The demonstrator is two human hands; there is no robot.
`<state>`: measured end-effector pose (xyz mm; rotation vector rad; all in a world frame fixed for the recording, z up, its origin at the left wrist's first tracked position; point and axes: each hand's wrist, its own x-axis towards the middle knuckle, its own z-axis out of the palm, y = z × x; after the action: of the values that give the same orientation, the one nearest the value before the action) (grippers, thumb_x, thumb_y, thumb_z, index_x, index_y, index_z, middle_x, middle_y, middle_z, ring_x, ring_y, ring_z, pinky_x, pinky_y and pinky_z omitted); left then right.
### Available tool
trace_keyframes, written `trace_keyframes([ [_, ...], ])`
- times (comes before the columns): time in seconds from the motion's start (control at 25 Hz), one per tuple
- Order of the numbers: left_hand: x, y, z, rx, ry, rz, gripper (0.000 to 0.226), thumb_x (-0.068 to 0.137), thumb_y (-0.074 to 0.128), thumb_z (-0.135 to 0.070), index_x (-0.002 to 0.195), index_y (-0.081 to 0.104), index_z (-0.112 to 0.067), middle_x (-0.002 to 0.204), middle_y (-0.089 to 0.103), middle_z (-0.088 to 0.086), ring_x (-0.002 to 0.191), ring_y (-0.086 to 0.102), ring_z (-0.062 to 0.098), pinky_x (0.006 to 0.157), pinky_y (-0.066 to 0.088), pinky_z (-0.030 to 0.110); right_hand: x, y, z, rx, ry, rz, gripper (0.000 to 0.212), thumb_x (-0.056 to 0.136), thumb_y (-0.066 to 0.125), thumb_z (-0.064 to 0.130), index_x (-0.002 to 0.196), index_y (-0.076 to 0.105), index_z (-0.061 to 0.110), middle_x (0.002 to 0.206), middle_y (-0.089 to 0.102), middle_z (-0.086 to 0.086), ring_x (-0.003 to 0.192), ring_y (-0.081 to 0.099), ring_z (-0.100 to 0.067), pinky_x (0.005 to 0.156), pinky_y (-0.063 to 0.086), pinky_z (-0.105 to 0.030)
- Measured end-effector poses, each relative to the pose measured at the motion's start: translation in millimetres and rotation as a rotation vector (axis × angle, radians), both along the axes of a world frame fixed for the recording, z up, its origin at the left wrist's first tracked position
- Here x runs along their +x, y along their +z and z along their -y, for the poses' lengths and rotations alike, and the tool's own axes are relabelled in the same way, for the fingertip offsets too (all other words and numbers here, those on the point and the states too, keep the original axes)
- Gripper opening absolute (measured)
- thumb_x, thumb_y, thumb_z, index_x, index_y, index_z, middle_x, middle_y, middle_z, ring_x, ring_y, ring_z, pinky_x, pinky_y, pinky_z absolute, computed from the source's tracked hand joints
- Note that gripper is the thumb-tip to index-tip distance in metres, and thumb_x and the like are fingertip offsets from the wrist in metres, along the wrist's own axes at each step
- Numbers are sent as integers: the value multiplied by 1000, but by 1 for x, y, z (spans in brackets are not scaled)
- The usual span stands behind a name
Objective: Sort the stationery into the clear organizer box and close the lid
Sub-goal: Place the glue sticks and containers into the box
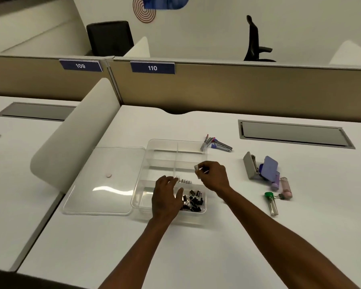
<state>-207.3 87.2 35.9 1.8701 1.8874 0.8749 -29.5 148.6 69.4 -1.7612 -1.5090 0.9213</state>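
Note:
The clear organizer box (152,151) stands mid-desk, split into several compartments. Its lid (104,180) lies flat to the left of it. Black binder clips (193,200) fill the near right compartment, and a row of small white clips (184,181) sits just behind them. My left hand (167,199) hovers over the near compartments, its fingertips at the white clips. My right hand (214,176) pinches a small white clip (196,167) above the box's right side. Staple removers and a stapler (217,143) lie behind the box.
To the right lie a grey stapler (249,165), a purple case (269,167), pink and purple tubes (286,187) and a green-capped tube (271,203). A curved white divider (71,134) rises on the left. A cable hatch (294,133) is set in the desk at back right.

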Motion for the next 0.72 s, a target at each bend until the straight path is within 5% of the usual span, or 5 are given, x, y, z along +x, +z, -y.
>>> trace_keyframes([
  [0.28,-5,-19,3,-19,-73,12,48,87,69,-25,133,59,-13,143,52,6,141,36,24,108,44,40,-40,-12,-35,-37,296,485,25,95,63,33,107,77,16,107,75,-8,99,69,-25,85,55,-35],
  [0.72,-5,-20,3,-44,-78,38,51,85,69,-21,134,58,-15,143,48,4,135,44,21,105,47,39,-48,-25,-33,-140,397,607,27,86,64,19,110,73,26,114,70,-2,104,65,-23,85,53,-32],
])
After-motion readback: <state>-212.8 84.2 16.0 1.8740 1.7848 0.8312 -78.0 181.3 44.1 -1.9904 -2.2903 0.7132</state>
